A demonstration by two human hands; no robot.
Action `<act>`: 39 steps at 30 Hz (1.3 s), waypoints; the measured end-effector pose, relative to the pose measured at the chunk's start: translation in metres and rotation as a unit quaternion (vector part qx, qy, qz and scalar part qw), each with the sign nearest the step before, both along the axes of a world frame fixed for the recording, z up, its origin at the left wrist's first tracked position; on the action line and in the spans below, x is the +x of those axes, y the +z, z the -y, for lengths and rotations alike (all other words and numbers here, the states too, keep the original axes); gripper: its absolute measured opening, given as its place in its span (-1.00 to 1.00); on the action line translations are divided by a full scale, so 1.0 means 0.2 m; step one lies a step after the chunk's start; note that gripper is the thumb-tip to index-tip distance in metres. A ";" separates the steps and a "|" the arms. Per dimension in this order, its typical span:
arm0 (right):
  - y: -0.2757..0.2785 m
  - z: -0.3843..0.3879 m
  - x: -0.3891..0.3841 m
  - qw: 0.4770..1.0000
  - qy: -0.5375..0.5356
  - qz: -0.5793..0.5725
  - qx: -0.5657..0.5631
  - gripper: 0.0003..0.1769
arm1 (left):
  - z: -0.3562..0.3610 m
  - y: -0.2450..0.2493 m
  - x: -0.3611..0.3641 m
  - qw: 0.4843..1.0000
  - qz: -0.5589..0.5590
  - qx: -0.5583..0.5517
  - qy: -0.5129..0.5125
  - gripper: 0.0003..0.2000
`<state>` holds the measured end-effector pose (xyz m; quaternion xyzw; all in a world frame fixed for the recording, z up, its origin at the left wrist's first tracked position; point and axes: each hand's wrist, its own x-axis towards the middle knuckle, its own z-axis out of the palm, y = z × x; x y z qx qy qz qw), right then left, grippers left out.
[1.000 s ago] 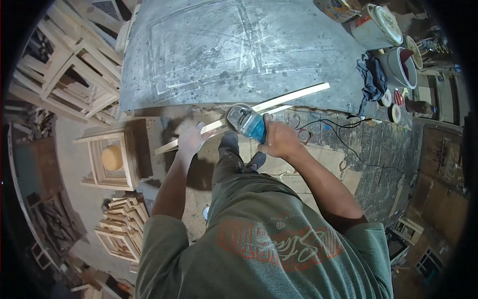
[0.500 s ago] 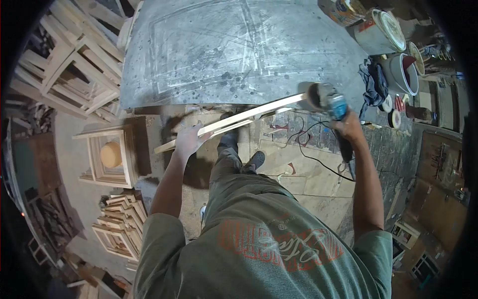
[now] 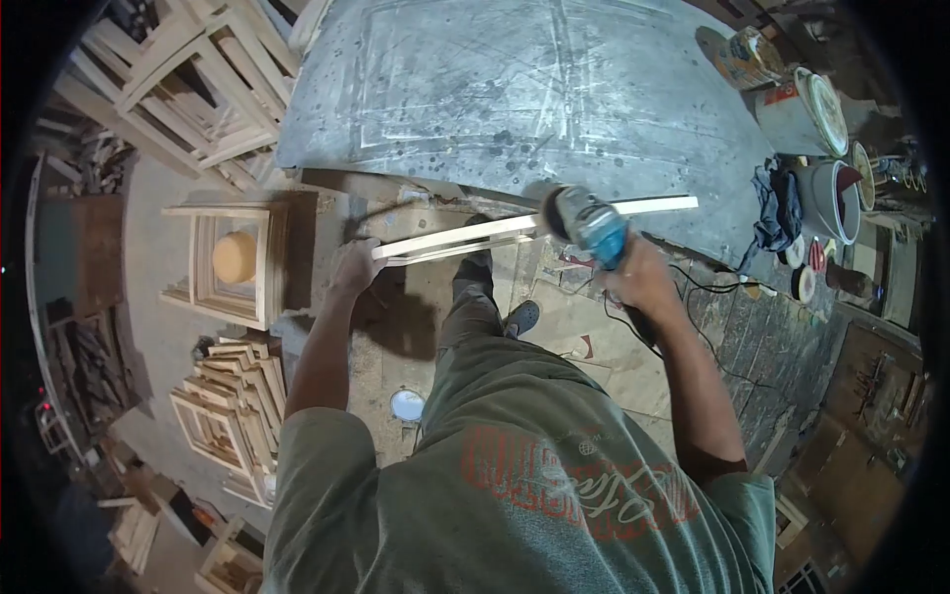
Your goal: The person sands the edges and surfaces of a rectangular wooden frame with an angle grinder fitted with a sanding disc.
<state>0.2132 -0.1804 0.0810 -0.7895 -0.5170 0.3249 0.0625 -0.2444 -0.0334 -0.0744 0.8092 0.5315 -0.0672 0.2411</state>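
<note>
Our left hand point(image 3: 354, 265) is closed around one end of a long wooden strip point(image 3: 465, 236). The strip runs from that hand across towards our right and lies along the near edge of the grey counter point(image 3: 515, 89). Our right hand point(image 3: 638, 282) is wrapped tight around the body of a blue angle grinder point(image 3: 591, 226). The grinder's disc end sits against the strip just beyond that hand's knuckles, roughly midway along the strip's length. The rest of the strip carries on past the grinder, further to the right of the right hand. A black cord point(image 3: 714, 289) trails over the floor just right of the right hand. Beyond it, a dark cloth point(image 3: 777, 213) and several paint cans point(image 3: 821, 188) sit at the counter's far right end. To the left of our left hand stands a stack of wooden frames point(image 3: 233, 259).
</note>
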 end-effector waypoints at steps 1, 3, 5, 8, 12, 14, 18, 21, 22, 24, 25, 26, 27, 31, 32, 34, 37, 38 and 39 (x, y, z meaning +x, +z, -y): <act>-0.02 -0.03 -0.07 1.000 0.029 0.003 0.006 -0.19 | -0.01 -0.07 -0.03 1.000 0.004 -0.004 0.000 -0.77; 0.00 -0.13 -0.23 0.996 0.072 0.015 -0.045 -0.20 | -0.01 -0.25 -0.11 1.000 0.013 -0.013 0.000 -0.77; 0.01 -0.21 -0.36 0.991 0.110 0.005 -0.079 -0.20 | 0.00 -0.14 -0.06 1.000 -0.019 -0.001 -0.007 -0.76; 0.01 -0.28 -0.53 0.981 0.164 -0.024 -0.100 -0.18 | 0.01 -0.01 0.01 0.999 -0.034 0.011 -0.007 -0.74; 0.00 -0.31 -0.73 0.967 0.234 -0.040 -0.096 -0.14 | 0.05 0.00 0.02 0.998 -0.027 0.053 0.006 -0.75; -0.01 -0.30 -0.73 0.965 0.241 -0.047 -0.089 -0.12 | 0.05 -0.02 0.00 0.998 -0.013 0.068 -0.004 -0.75; -0.01 -0.26 -0.60 0.976 0.198 -0.033 -0.085 -0.09 | 0.06 -0.15 -0.06 0.999 -0.005 0.052 -0.016 -0.76; 0.00 -0.22 -0.42 0.984 0.151 -0.019 -0.090 -0.06 | 0.06 -0.26 -0.10 0.999 0.001 0.048 -0.010 -0.76; 0.01 -0.20 -0.36 0.986 0.137 -0.014 -0.093 -0.05 | 0.06 -0.24 -0.08 0.999 -0.006 0.043 -0.009 -0.77; 0.04 -0.15 -0.26 0.990 0.123 0.020 -0.068 -0.10 | 0.05 -0.21 -0.06 0.999 -0.021 0.033 -0.008 -0.78; 0.05 -0.13 -0.22 0.991 0.116 0.036 -0.055 -0.12 | 0.05 -0.20 -0.06 0.999 -0.017 0.027 -0.004 -0.79; 0.08 -0.11 -0.19 0.994 0.090 0.023 -0.053 -0.12 | 0.05 -0.20 -0.06 1.000 -0.013 0.021 -0.001 -0.79; 0.11 -0.10 -0.15 0.997 0.064 0.009 -0.050 -0.13 | 0.05 -0.20 -0.06 1.000 -0.009 0.016 0.002 -0.79; 0.10 0.04 0.05 1.000 0.003 0.015 -0.005 -0.13 | 0.04 -0.16 -0.04 1.000 0.000 0.017 -0.005 -0.80; 0.06 0.08 0.14 1.000 -0.014 0.014 0.002 -0.12 | 0.04 -0.11 -0.02 1.000 0.007 0.013 -0.001 -0.81; -0.01 0.14 0.24 0.999 -0.045 0.009 0.017 -0.12 | 0.06 -0.09 -0.01 1.000 0.005 0.015 0.000 -0.81; 0.03 0.13 0.17 0.997 -0.055 0.036 0.036 -0.11 | 0.06 -0.05 0.00 0.999 -0.030 0.022 -0.008 -0.79; 0.01 0.11 0.12 0.999 -0.035 0.017 0.027 -0.11 | 0.06 -0.01 0.02 0.999 -0.042 0.016 -0.007 -0.78; -0.03 0.09 0.07 1.000 -0.016 -0.002 0.017 -0.11 | 0.06 0.02 0.03 0.999 -0.052 0.010 -0.007 -0.78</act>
